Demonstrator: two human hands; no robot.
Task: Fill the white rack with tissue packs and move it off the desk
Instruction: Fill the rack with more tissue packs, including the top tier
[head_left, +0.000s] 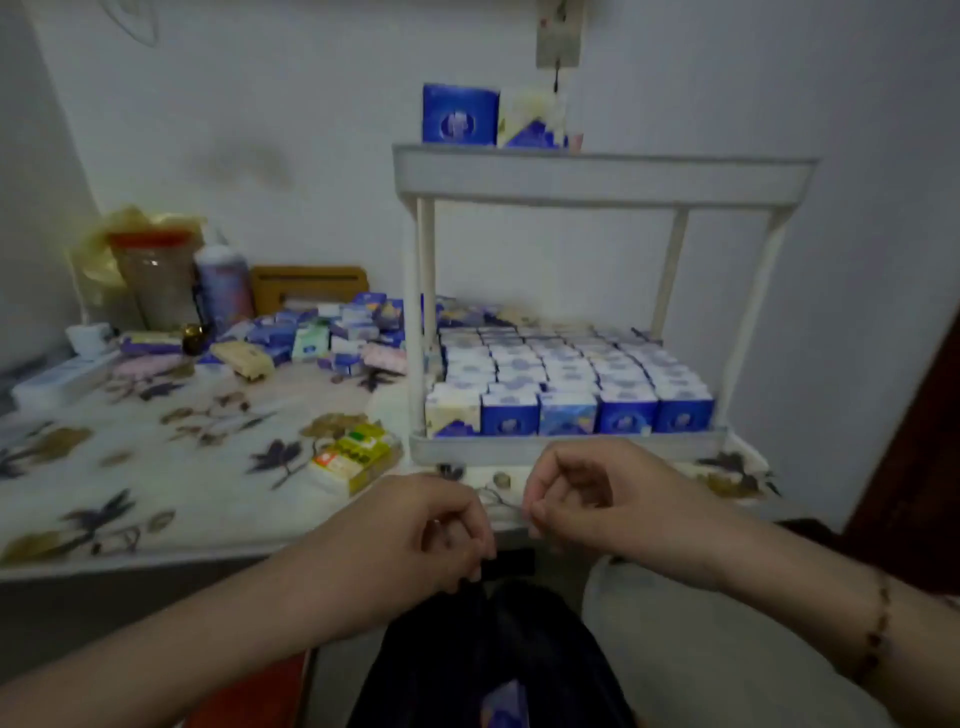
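Observation:
The white two-tier rack (597, 176) stands on the desk (156, 493) at the right. Rows of blue and white tissue packs (566, 374) pack its lower tier. Two packs, one blue (460, 114) and one white and blue (530, 122), stand at the left of the upper tier. A loose pile of tissue packs (337, 332) lies on the desk left of the rack. My left hand (431, 525) is curled at the desk's front edge, its fingertips pinching the top of a black bag (493, 649). My right hand (587, 499) is curled beside it, below the rack's lower rim, with nothing visible in it.
A yellow and green pack (353, 457) lies near the rack's front left corner. Jars and a bottle (223, 286) stand at the back left with a wooden holder (309, 286). The wall is right behind the rack. A dark door edge (914, 441) is on the right.

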